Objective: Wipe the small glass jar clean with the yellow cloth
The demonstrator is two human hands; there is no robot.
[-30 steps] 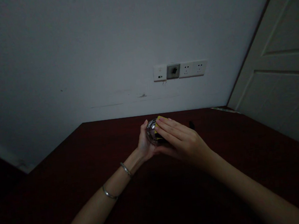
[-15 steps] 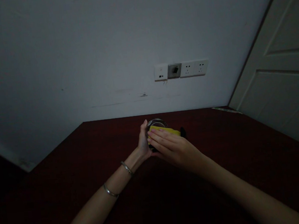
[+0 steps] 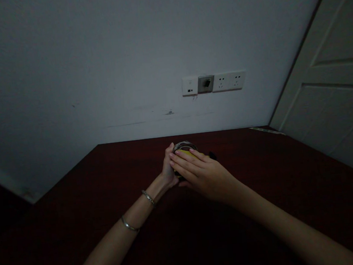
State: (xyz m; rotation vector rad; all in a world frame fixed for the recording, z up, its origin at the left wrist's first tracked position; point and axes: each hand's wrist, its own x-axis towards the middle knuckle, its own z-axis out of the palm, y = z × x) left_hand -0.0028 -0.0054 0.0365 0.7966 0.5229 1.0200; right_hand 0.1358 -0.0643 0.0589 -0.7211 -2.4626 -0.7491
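Note:
My left hand (image 3: 169, 169) grips the left side of a round, clear, glass-like object (image 3: 184, 144) with a shiny rim, its thumb up along the edge. Only the far rim shows; the rest is covered, so I cannot tell its exact kind. Over its near side lies a yellow cloth (image 3: 187, 152). My right hand (image 3: 203, 172) presses that cloth against the object, fingers together and stretched to the left, their tips close to my left hand. A small dark piece (image 3: 212, 155) sticks out beyond the right knuckles; whether it belongs to the cloth is unclear.
Both arms reach over a dark red table (image 3: 111, 168). Behind it stands a pale wall with a row of sockets (image 3: 227, 81). A panelled door (image 3: 336, 104) is at the right, and a thin, light strip (image 3: 266, 131) lies on the table's far right edge.
My right hand has slid slightly left and up over the cloth, covering more of the yellow. The dark piece has shifted a little left. My left hand keeps its grip.

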